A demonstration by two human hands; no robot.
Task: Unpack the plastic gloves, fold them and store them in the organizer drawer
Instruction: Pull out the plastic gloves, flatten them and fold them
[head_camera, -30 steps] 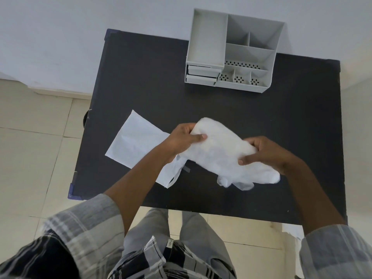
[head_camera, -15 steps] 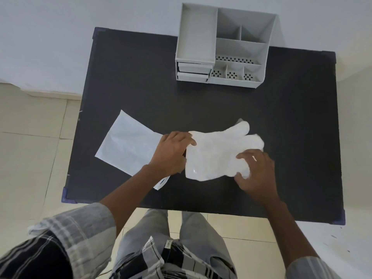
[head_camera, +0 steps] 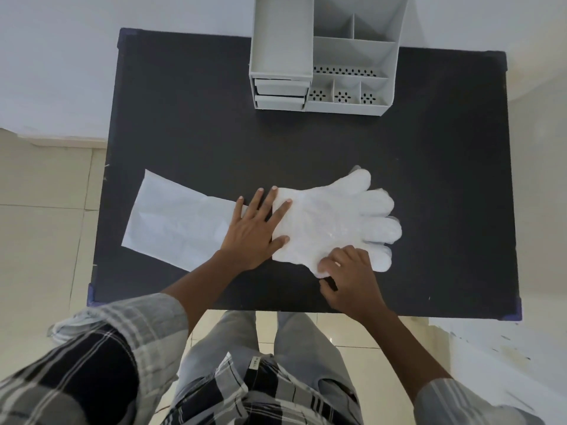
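Observation:
The translucent white plastic gloves (head_camera: 334, 219) lie flat on the black table (head_camera: 337, 142), fingers pointing right. My left hand (head_camera: 256, 228) rests flat with fingers spread, its fingertips pressing the gloves' cuff edge. My right hand (head_camera: 348, 271) pinches the gloves' near edge by the thumb part. The flat white packaging sleeve (head_camera: 181, 219) lies to the left, partly under my left hand. The grey organizer (head_camera: 325, 53) stands at the table's far edge, with its two small drawers (head_camera: 280, 93) at the lower left, both shut.
The organizer has several open compartments on its right side. The table's near edge runs just below my hands. Tiled floor shows to the left and below, and a white wall lies behind the table.
The gloves went from bunched in both hands to spread flat on the table. My left hand has opened and now presses the cuff; my right hand shifted to the near edge.

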